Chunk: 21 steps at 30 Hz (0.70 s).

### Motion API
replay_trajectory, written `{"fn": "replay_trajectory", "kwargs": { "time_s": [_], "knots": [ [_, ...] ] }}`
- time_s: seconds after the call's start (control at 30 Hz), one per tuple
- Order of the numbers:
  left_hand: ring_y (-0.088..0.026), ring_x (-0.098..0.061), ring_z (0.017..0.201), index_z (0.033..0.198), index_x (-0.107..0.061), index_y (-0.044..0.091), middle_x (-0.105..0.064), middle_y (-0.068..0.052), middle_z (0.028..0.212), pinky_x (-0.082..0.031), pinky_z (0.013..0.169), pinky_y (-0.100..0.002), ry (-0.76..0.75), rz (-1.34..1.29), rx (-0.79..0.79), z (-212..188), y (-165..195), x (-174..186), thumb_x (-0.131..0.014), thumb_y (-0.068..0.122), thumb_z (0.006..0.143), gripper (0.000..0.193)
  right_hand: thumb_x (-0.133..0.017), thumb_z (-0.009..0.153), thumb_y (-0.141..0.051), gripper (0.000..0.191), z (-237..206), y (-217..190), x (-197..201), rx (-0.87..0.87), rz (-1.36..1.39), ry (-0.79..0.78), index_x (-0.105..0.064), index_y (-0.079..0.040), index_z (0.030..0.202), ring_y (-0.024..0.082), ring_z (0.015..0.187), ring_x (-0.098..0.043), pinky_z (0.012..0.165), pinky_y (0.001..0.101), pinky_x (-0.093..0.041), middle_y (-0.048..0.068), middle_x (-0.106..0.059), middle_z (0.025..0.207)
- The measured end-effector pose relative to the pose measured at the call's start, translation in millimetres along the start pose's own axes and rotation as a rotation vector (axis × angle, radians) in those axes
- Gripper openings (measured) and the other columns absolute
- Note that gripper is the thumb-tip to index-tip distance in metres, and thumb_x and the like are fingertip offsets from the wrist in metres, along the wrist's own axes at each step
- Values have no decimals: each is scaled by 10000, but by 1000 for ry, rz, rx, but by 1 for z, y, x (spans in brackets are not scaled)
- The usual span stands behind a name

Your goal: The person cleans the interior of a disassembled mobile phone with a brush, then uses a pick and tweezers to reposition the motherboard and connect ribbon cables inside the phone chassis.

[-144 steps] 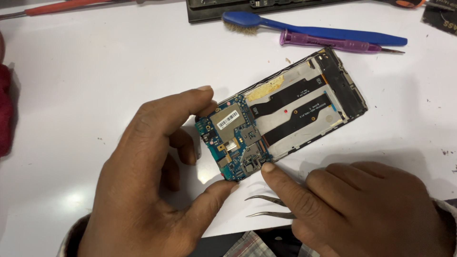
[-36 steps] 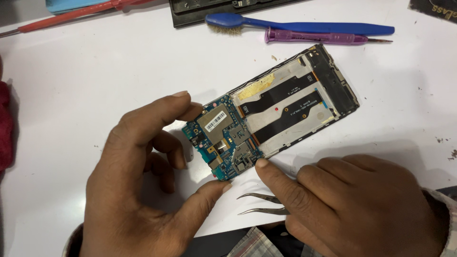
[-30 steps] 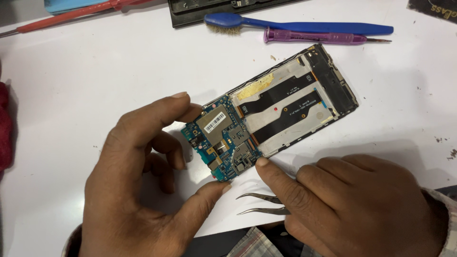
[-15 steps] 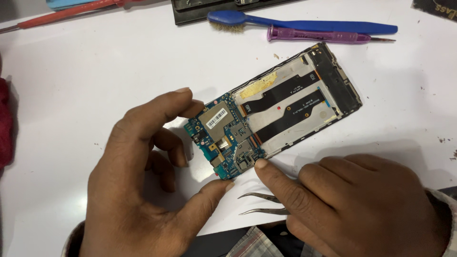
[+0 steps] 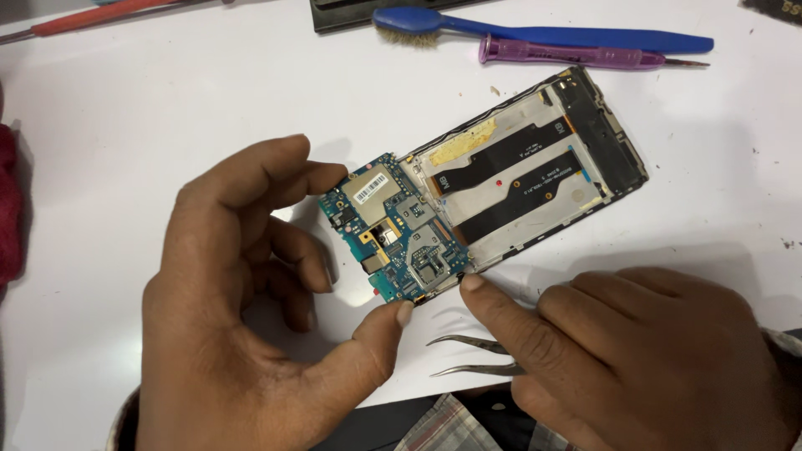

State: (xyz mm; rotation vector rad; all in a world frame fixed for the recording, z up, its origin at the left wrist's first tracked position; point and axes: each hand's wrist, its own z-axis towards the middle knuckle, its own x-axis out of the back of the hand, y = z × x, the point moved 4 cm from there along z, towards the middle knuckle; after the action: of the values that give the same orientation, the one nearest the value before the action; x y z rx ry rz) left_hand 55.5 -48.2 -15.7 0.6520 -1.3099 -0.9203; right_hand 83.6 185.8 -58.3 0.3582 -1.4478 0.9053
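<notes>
An opened phone frame [image 5: 585, 125] lies at an angle on the white table, with black flex cables [image 5: 510, 179] along its middle. A blue circuit board [image 5: 393, 230] sits at its near-left end. My left hand [image 5: 242, 309] pinches that end of the board between forefinger and thumb. My right hand [image 5: 635, 351] rests on the table, its forefinger tip touching the board's near-right corner. Metal tweezers [image 5: 468, 355] stick out from under my right hand; whether the hand grips them is hidden.
A blue-handled brush [image 5: 535, 29] and a purple-handled screwdriver [image 5: 568, 55] lie beyond the phone. A red-handled tool [image 5: 100, 15] lies at the far left, a dark tray [image 5: 342, 10] at the top edge, and a red cloth [image 5: 10, 217] at the left edge.
Both hands keep their places on the board. My right forefinger has shifted slightly along the board's near edge. The view has moved a little.
</notes>
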Motion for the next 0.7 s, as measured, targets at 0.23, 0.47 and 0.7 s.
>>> {"fn": "replay_trajectory", "kwargs": {
  "time_s": [0.23,0.47,0.7],
  "knots": [
    [-62,-592,768,1441,-386,-49,-673,-156,1241,-503,550,-178,-10,-29,40,1,-1,0,-842,126,651,928,-808,742,-391,710,-1,2,-2,24,-35,-18,-687,-64,1360,88,624,-643,545,307,-531,-33,-624,710],
    [-65,-591,772,1441,-376,-48,-677,-163,1244,-495,572,-184,-17,-69,57,1,-3,0,-838,119,654,928,-809,746,-378,684,-1,2,-3,40,-45,-7,-691,-54,1337,89,625,-644,537,305,-532,-28,-633,714],
    [-66,-592,766,1441,-376,-47,-677,-166,1241,-491,572,-187,-19,-68,53,1,-3,0,-837,113,648,931,-811,756,-362,690,0,2,-2,47,-33,3,-683,-40,1352,92,623,-635,536,300,-523,-27,-626,711]
  ]
}}
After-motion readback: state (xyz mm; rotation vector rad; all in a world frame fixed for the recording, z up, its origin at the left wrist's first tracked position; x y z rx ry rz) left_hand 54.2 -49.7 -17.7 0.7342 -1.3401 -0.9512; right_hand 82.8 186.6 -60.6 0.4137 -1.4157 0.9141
